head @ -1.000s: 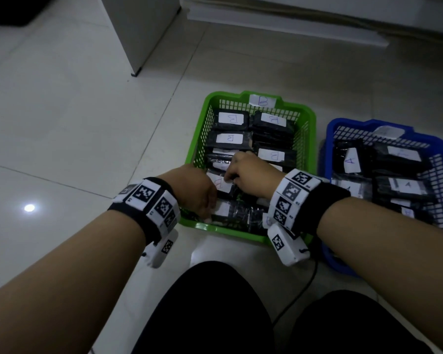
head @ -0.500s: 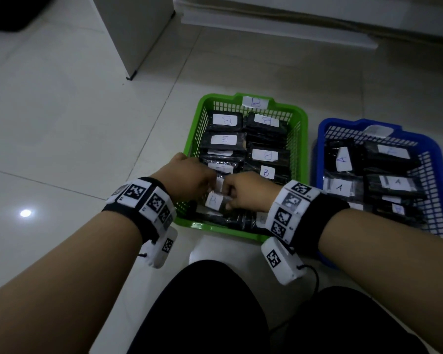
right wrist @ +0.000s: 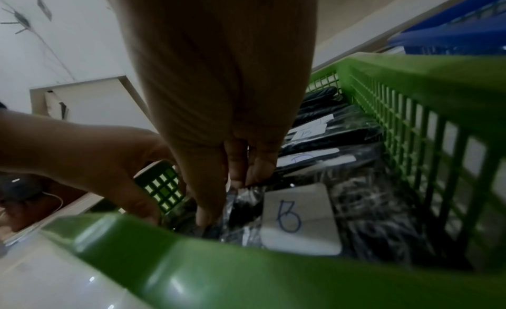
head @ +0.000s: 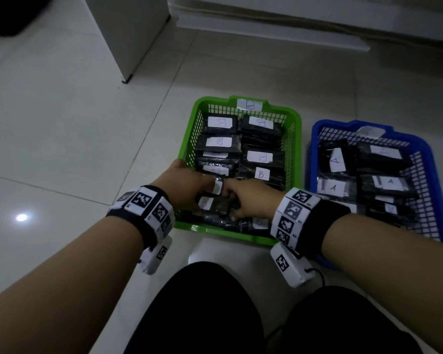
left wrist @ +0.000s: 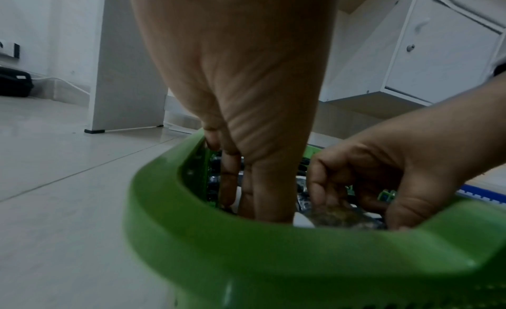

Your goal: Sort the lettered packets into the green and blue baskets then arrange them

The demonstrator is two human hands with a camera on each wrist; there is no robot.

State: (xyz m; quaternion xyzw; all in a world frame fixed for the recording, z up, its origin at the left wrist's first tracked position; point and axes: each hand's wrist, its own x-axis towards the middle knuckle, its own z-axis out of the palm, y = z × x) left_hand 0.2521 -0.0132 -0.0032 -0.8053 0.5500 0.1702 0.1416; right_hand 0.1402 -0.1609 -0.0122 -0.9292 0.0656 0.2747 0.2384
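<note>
— Black, crinkly plastic: that packet (head: 216, 204) at the near end of the green basket (head: 187, 139) is what both hands are on. Its white label faces up at the left end.

— How is it held?

— The left hand (head: 187, 187) reaches down inside the near-left corner, fingers (left wrist: 228, 177) fairly straight against the packet's left end. The right hand (head: 251, 200) has its fingers (left wrist: 320, 183) curled over the packet's right edge, pinching the wrapper.

— What's different from a second ago?

— Then both hands were further in, the right one up near the middle rows. They have since drawn back toward the near rim, and the packet that stood tilted between them half a second ago now lies flatter in the front row.

— Meaning?

— Sorting looks finished, I'd say: B-labelled packets (head: 261, 157) fill the green basket in two rows, A-labelled ones (head: 333, 187) sit in the blue basket (head: 430, 159) just beside it, and I see no packets lying on the tiled floor (head: 74, 139). This is the arranging stage, squaring the last front packet. The blue basket's pile looks less tidy and probably comes next.
</note>
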